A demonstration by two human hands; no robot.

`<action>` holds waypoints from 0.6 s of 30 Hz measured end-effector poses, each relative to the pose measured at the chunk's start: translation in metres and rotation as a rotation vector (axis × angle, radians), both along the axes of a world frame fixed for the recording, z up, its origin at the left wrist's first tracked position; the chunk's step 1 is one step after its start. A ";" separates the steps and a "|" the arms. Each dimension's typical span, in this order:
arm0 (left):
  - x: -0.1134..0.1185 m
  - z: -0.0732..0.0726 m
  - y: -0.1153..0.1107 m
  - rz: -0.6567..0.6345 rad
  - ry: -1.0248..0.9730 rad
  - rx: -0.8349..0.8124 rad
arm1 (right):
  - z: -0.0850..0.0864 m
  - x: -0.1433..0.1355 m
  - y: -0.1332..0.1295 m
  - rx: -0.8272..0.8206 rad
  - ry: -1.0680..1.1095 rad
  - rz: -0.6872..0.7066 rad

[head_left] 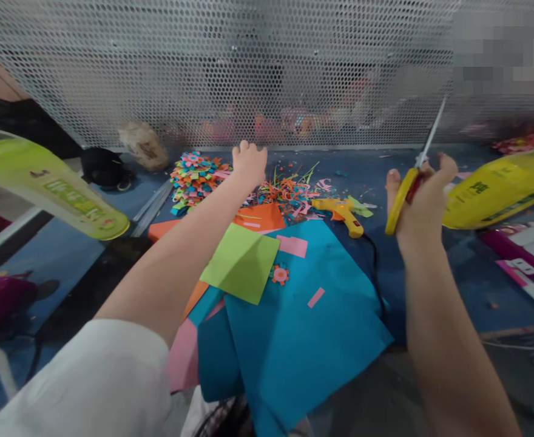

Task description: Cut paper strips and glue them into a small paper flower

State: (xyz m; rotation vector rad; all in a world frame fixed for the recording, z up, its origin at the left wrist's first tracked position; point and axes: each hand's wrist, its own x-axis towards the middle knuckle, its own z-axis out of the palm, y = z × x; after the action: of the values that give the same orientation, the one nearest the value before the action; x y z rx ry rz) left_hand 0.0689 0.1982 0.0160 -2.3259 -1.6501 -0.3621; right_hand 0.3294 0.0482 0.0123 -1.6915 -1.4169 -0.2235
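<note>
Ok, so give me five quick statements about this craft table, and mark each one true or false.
1. The right hand holds yellow-handled scissors. True.
2. The left hand is on the glue gun. False: it is apart from the yellow glue gun, beside the paper scraps.
3. A layered paper flower lies by the right edge of the lime-green sheet. True.
4. The lime-green sheet lies beneath the large blue sheet. False: it overlaps the blue one from above.
5. The scissor blades point away from the wearer. True.
</note>
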 end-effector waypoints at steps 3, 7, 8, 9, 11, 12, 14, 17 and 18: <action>-0.017 -0.002 0.004 0.052 0.000 -0.026 | 0.001 0.002 -0.004 -0.057 -0.025 -0.094; -0.030 -0.002 0.008 0.055 -0.033 0.009 | 0.004 0.003 -0.010 -0.165 -0.042 -0.256; -0.031 -0.001 0.008 0.055 -0.056 0.023 | 0.005 0.003 -0.011 -0.168 -0.047 -0.269; -0.031 0.002 0.007 0.061 -0.077 0.035 | 0.005 0.004 -0.011 -0.166 -0.045 -0.274; -0.028 0.009 0.002 0.058 -0.100 0.066 | 0.004 0.006 -0.010 -0.173 -0.011 -0.255; -0.026 0.013 -0.002 0.046 -0.101 0.079 | 0.003 0.006 -0.009 -0.184 0.020 -0.226; -0.021 0.023 -0.014 -0.023 -0.092 0.114 | 0.003 0.006 -0.007 -0.208 0.082 -0.135; -0.017 0.034 -0.038 -0.121 -0.029 0.089 | 0.002 0.000 -0.005 -0.156 0.117 -0.002; -0.017 0.035 -0.048 -0.155 -0.003 0.029 | 0.002 -0.004 -0.005 -0.112 0.125 0.027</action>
State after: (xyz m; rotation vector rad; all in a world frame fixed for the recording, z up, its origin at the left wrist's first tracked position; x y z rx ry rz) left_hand 0.0515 0.1498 0.0511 -2.4394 -1.4596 -0.4174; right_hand 0.3258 0.0437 0.0143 -1.7440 -1.3801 -0.0230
